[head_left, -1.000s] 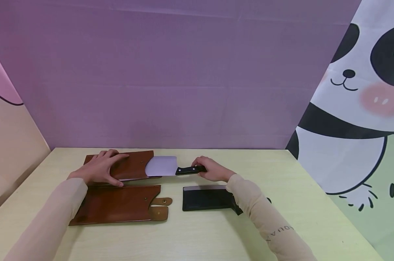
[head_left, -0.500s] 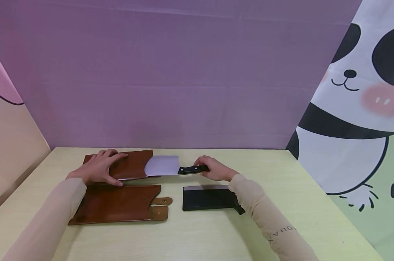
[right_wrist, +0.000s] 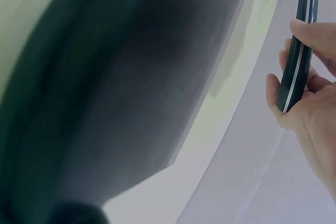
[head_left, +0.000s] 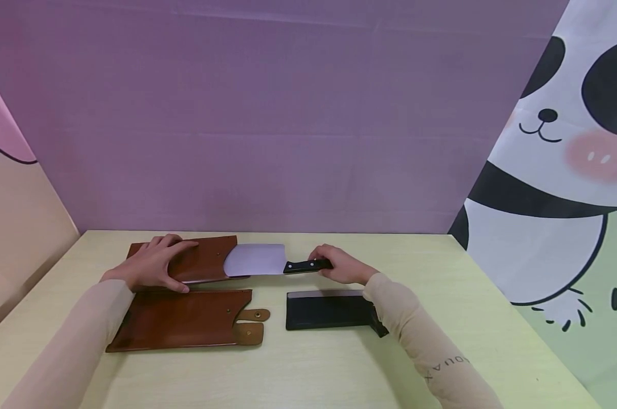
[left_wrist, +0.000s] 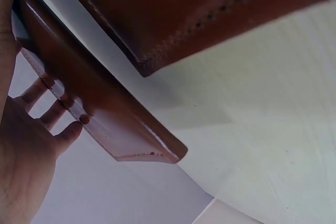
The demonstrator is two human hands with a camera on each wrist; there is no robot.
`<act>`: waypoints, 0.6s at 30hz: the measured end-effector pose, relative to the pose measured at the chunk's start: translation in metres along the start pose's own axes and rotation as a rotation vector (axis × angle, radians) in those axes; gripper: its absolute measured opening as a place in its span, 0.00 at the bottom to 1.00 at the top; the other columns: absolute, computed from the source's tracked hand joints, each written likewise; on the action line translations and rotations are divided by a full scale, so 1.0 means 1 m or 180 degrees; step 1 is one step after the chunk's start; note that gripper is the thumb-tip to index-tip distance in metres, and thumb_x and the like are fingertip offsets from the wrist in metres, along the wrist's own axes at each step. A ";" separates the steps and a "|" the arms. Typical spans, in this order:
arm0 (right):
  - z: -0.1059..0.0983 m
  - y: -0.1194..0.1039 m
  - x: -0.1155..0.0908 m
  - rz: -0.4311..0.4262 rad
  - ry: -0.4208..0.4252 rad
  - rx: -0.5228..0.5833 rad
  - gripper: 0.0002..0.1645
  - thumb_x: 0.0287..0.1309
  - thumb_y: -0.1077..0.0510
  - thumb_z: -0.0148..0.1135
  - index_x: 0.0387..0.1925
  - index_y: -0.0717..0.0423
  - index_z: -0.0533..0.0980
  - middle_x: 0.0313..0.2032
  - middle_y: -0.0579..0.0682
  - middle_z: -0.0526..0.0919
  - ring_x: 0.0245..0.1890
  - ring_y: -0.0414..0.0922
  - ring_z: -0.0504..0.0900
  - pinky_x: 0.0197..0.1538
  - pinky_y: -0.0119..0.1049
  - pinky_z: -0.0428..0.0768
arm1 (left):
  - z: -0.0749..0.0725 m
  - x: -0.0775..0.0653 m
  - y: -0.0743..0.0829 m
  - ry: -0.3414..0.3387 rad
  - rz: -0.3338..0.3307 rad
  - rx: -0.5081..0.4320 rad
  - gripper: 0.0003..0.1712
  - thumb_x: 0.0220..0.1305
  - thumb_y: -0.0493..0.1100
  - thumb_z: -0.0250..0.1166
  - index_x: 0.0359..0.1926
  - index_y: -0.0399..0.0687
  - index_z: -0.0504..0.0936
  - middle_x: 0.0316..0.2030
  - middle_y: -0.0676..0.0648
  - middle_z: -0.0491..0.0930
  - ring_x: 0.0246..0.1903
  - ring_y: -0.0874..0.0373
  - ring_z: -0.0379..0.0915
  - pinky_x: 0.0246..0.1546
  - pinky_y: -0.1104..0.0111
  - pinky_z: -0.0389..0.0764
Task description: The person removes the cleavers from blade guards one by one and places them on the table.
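My left hand [head_left: 150, 266] spans the far brown leather knife sheath [head_left: 206, 258], fingers at its back edge and thumb at its front edge. In the left wrist view, the fingertips bend against the stitched edge of that sheath [left_wrist: 100, 95]. A cleaver [head_left: 257, 260] lies partly inside, its wide blade showing between the sheath's mouth and the black riveted handle. My right hand [head_left: 343, 266] grips the handle's end. From the right wrist, thumb and fingers wrap the dark handle [right_wrist: 296, 72]. The tip of the blade is hidden in the leather.
Nearer on the pale table [head_left: 298, 375] lies a second brown sheath [head_left: 180, 321] with two tan straps. Right of it is a flat black cleaver-shaped thing [head_left: 326, 311], partly covered by the right sleeve. A purple backdrop [head_left: 267, 125] rises behind the table.
My right hand has moved slightly right, drawing the cleaver further out of the sheath, so more blade shows. My left hand and the far sheath have shifted slightly left.
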State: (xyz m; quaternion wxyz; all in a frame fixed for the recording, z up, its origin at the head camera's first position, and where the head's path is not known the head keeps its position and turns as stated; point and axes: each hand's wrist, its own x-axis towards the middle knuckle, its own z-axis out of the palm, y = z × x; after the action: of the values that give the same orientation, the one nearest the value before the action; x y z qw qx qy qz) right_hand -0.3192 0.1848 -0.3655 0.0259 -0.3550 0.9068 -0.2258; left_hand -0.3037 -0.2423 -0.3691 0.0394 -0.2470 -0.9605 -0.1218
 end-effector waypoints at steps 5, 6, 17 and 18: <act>0.000 0.000 -0.003 0.0021 0.0006 0.0009 0.17 0.53 0.69 0.58 0.46 0.61 0.71 0.40 0.55 0.76 0.41 0.47 0.74 0.52 0.47 0.72 | -0.001 -0.003 -0.001 0.0015 0.0005 -0.0031 0.57 0.33 0.71 0.70 0.65 0.54 0.62 0.59 0.39 0.59 0.58 0.36 0.53 0.55 0.40 0.53; 0.000 0.002 -0.003 0.0020 0.0011 0.0008 0.17 0.53 0.69 0.58 0.46 0.61 0.71 0.40 0.55 0.76 0.41 0.47 0.74 0.52 0.46 0.72 | -0.001 -0.003 -0.001 0.0021 0.0008 -0.0039 0.57 0.33 0.71 0.70 0.65 0.54 0.62 0.59 0.39 0.60 0.58 0.36 0.53 0.55 0.40 0.53; -0.002 0.009 -0.008 -0.0012 0.0067 0.0017 0.16 0.52 0.69 0.59 0.45 0.60 0.72 0.38 0.53 0.76 0.40 0.45 0.74 0.51 0.45 0.72 | -0.003 -0.006 -0.001 0.0003 -0.0007 -0.0082 0.57 0.33 0.71 0.70 0.65 0.54 0.62 0.59 0.38 0.60 0.58 0.36 0.52 0.55 0.40 0.53; -0.002 0.010 -0.009 -0.0008 0.0066 0.0032 0.16 0.52 0.69 0.59 0.45 0.60 0.72 0.38 0.54 0.76 0.40 0.45 0.74 0.51 0.45 0.72 | -0.003 -0.006 -0.001 -0.0007 -0.0016 -0.0092 0.57 0.33 0.70 0.70 0.65 0.54 0.61 0.59 0.38 0.59 0.58 0.36 0.52 0.55 0.40 0.53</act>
State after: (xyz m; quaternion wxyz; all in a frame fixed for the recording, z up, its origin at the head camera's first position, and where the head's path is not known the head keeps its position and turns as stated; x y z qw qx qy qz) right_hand -0.3191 0.1977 -0.3688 0.0180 -0.3537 0.9054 -0.2340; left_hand -0.2987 -0.2463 -0.3670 0.0345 -0.2452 -0.9593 -0.1355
